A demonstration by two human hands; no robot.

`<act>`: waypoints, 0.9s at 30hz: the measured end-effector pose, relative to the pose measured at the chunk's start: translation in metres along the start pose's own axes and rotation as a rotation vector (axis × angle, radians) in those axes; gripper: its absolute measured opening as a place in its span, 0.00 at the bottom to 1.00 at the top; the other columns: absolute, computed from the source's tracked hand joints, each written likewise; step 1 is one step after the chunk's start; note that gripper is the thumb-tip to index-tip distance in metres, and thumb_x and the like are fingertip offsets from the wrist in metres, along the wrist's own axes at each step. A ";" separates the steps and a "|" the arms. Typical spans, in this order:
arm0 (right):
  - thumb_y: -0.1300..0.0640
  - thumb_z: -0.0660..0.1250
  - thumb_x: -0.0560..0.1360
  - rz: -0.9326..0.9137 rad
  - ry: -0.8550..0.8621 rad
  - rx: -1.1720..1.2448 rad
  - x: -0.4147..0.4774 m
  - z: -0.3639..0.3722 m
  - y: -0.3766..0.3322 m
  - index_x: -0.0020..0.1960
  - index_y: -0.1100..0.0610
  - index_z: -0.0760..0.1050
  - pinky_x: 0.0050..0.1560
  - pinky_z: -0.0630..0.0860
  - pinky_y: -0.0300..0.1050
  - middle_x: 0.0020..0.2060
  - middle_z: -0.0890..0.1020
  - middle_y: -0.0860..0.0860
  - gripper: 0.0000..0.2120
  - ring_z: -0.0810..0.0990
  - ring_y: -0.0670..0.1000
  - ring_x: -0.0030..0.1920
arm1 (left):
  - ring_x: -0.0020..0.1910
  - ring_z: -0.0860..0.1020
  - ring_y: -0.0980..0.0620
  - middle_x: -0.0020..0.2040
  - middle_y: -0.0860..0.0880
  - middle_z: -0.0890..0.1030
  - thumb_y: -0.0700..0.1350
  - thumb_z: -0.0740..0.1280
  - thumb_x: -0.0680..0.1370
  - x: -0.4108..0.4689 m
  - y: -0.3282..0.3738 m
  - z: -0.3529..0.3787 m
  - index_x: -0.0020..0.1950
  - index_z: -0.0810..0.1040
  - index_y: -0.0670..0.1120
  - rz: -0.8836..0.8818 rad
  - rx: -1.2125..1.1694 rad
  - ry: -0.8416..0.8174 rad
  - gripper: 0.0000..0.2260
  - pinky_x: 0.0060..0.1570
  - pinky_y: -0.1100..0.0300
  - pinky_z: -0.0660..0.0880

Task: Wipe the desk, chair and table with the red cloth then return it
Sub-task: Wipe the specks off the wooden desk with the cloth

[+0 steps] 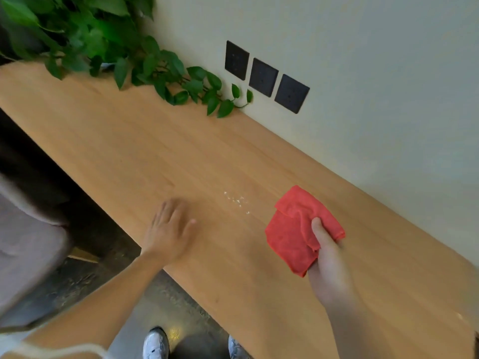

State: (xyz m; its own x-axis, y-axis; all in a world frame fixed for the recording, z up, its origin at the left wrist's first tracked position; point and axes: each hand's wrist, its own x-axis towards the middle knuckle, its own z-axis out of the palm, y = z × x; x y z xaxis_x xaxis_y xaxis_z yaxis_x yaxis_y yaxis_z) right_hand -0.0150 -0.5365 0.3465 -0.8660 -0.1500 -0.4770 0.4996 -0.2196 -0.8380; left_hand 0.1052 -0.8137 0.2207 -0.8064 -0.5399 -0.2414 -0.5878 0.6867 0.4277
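A long light-wood desk (145,151) runs along the pale wall. My right hand (328,257) holds the red cloth (293,229) bunched over the desk top, my thumb pressed on its upper side. A small scatter of white crumbs (237,200) lies on the wood just left of the cloth. My left hand (171,226) rests flat on the desk near its front edge, fingers spread, holding nothing.
A leafy green plant (103,45) trails over the desk's far left end. Three dark wall sockets (264,76) sit above the desk. A grey upholstered chair (26,237) stands at the left, below the desk edge. My white shoes (155,344) are on the dark floor.
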 end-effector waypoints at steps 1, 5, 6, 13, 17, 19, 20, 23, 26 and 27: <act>0.53 0.66 0.81 -0.067 0.034 -0.044 0.005 0.008 0.005 0.57 0.48 0.82 0.42 0.85 0.45 0.52 0.88 0.48 0.08 0.87 0.47 0.52 | 0.82 0.42 0.46 0.83 0.46 0.48 0.70 0.40 0.77 0.010 -0.004 0.001 0.81 0.55 0.52 0.032 0.037 0.006 0.37 0.79 0.48 0.45; 0.46 0.61 0.82 -0.497 0.176 -0.511 0.031 0.038 0.027 0.63 0.42 0.78 0.51 0.79 0.36 0.51 0.86 0.36 0.12 0.84 0.38 0.52 | 0.81 0.37 0.47 0.83 0.46 0.42 0.70 0.39 0.79 0.048 -0.017 0.005 0.82 0.48 0.56 0.106 0.147 0.056 0.34 0.79 0.48 0.42; 0.44 0.59 0.81 -0.590 0.173 -0.643 0.038 0.043 0.036 0.68 0.43 0.74 0.53 0.75 0.30 0.55 0.83 0.35 0.16 0.81 0.36 0.55 | 0.81 0.38 0.47 0.83 0.46 0.42 0.70 0.37 0.79 0.053 -0.018 0.008 0.82 0.46 0.57 0.111 0.182 0.071 0.34 0.79 0.48 0.42; 0.49 0.69 0.76 -0.598 -0.065 -1.345 0.053 0.054 0.127 0.77 0.57 0.64 0.77 0.60 0.59 0.76 0.68 0.54 0.33 0.63 0.56 0.77 | 0.81 0.40 0.48 0.83 0.46 0.44 0.69 0.38 0.79 0.064 -0.024 0.021 0.82 0.45 0.57 0.117 0.243 0.127 0.33 0.79 0.47 0.42; 0.34 0.55 0.78 -0.724 -0.002 -1.445 0.059 0.060 0.139 0.76 0.58 0.65 0.77 0.58 0.60 0.75 0.70 0.54 0.36 0.62 0.56 0.78 | 0.82 0.40 0.47 0.83 0.45 0.45 0.68 0.39 0.80 0.062 -0.022 0.020 0.82 0.46 0.55 0.120 0.248 0.140 0.33 0.79 0.46 0.43; 0.32 0.50 0.78 -0.731 0.003 -1.508 0.070 0.068 0.138 0.78 0.57 0.60 0.79 0.54 0.60 0.78 0.66 0.54 0.38 0.58 0.56 0.79 | 0.81 0.40 0.47 0.83 0.45 0.44 0.67 0.38 0.80 0.062 -0.021 0.019 0.82 0.45 0.55 0.125 0.243 0.136 0.33 0.79 0.46 0.42; 0.31 0.50 0.78 -0.699 -0.021 -1.559 0.076 0.072 0.138 0.80 0.57 0.56 0.79 0.51 0.59 0.79 0.62 0.54 0.40 0.55 0.58 0.80 | 0.81 0.39 0.47 0.83 0.45 0.43 0.67 0.38 0.80 0.062 -0.020 0.018 0.82 0.45 0.55 0.126 0.238 0.133 0.33 0.79 0.46 0.41; 0.28 0.47 0.76 -0.572 -0.054 -1.677 0.092 0.077 0.146 0.82 0.57 0.44 0.79 0.41 0.58 0.82 0.48 0.54 0.45 0.44 0.59 0.81 | 0.81 0.39 0.47 0.83 0.45 0.43 0.66 0.39 0.81 0.061 -0.020 0.017 0.82 0.45 0.54 0.130 0.225 0.125 0.32 0.79 0.45 0.42; 0.28 0.44 0.76 -0.520 0.048 -1.649 0.114 0.078 0.140 0.82 0.57 0.43 0.79 0.40 0.59 0.82 0.47 0.54 0.45 0.43 0.59 0.81 | 0.81 0.40 0.47 0.83 0.46 0.43 0.66 0.38 0.81 0.061 -0.020 0.017 0.82 0.45 0.54 0.132 0.218 0.132 0.32 0.79 0.46 0.42; 0.29 0.44 0.76 -0.508 0.069 -1.632 0.123 0.079 0.135 0.82 0.57 0.44 0.79 0.40 0.59 0.82 0.48 0.54 0.44 0.43 0.59 0.81 | 0.81 0.39 0.47 0.83 0.46 0.43 0.66 0.37 0.81 0.062 -0.021 0.017 0.82 0.45 0.55 0.131 0.216 0.131 0.32 0.79 0.46 0.42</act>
State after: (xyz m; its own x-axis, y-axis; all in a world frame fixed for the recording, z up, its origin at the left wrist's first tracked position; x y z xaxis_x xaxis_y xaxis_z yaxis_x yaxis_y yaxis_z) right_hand -0.0523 -0.6607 0.1955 -0.9402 -0.3334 -0.0698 -0.3059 0.9165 -0.2580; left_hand 0.0668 -0.8531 0.1818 -0.8695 -0.4880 -0.0758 -0.4904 0.8352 0.2490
